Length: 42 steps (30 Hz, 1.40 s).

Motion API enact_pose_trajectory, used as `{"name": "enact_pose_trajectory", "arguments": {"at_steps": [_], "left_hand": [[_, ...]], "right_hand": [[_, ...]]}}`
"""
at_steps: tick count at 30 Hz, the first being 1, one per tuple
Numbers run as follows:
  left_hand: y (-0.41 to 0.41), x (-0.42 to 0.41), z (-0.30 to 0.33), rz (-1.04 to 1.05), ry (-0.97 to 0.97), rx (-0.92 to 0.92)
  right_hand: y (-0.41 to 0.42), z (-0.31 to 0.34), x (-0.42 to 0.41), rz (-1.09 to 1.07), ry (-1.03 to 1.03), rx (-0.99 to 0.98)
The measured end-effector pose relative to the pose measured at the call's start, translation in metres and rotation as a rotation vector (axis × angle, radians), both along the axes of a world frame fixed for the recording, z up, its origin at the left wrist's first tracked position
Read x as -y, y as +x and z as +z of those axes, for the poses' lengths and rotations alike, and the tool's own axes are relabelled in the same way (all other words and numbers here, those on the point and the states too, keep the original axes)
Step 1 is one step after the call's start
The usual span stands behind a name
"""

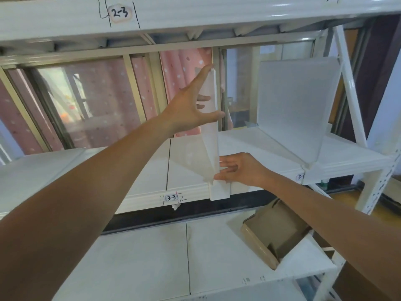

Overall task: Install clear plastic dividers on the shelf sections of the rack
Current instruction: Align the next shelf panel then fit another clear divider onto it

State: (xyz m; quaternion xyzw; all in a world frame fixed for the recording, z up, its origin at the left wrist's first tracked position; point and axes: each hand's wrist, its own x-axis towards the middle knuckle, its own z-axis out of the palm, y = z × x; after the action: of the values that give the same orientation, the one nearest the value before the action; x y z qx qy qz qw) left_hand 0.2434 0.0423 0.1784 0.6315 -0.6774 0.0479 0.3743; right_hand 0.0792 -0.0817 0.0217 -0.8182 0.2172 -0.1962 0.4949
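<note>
On the middle shelf (134, 170) of a white metal rack (347, 88), a clear plastic divider (211, 146) stands upright, seen almost edge-on, with its front clip hooked over the shelf's front lip just right of a handwritten label reading "3-3" (171, 198). The left hand (192, 105) reaches up to the divider's upper part: its fingers (205, 72) are spread wide, the forefinger tip touching the top corner and the thumb pressed across the front edge lower down, while the other fingertips show faintly through the plastic on the far side. It grips the panel loosely between thumb and fingers. The right hand (240, 169) is at the divider's base, palm turned toward the panel, fingers partly curled; the thumb and forefinger pinch the bottom front corner where the clip meets the shelf lip.

A second divider (297, 105), frosted-looking, already stands upright farther right on the same shelf, near the rack's right post and well apart from the hands. Above, the next shelf beam carries a label reading "2-3" (120, 13). On the lower shelf (141, 257) an open brown cardboard box (275, 233) lies tilted near the right side. Behind the rack are a window frame (132, 83) and a pink dotted curtain (184, 68).
</note>
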Motion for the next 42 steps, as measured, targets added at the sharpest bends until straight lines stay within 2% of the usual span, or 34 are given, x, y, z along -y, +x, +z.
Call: {"name": "enact_pose_trajectory", "arguments": {"at_steps": [3,10,14,18,22,30,33,37,42], "left_hand": [[-0.005,-0.005,-0.008,0.022,-0.002,-0.011],[-0.016,-0.028,-0.073,0.135,0.059,-0.064],[-0.026,-0.044,-0.131,0.318,0.161,0.054],[-0.035,-0.048,-0.178,0.404,0.192,0.191],[-0.041,-0.044,-0.210,0.458,0.111,0.264],[-0.053,-0.035,-0.239,0.538,-0.094,0.396],[-0.051,-0.033,-0.246,0.556,-0.117,0.424],[-0.045,-0.029,-0.251,0.554,-0.162,0.453],[-0.038,-0.030,-0.253,0.531,-0.194,0.473]], "right_hand": [[-0.002,-0.003,-0.003,0.000,-0.021,0.004],[-0.017,-0.013,-0.016,-0.095,-0.363,-0.128],[-0.026,-0.025,-0.019,-0.127,-0.452,-0.149],[-0.030,-0.031,-0.028,-0.194,-0.694,-0.167],[-0.029,-0.047,-0.033,-0.215,-0.890,-0.184],[-0.022,-0.078,-0.034,-0.254,-1.131,-0.162],[-0.017,-0.085,-0.037,-0.320,-1.174,-0.131],[-0.010,-0.096,-0.037,-0.410,-1.198,0.037],[-0.006,-0.101,-0.040,-0.447,-1.199,0.050]]}}
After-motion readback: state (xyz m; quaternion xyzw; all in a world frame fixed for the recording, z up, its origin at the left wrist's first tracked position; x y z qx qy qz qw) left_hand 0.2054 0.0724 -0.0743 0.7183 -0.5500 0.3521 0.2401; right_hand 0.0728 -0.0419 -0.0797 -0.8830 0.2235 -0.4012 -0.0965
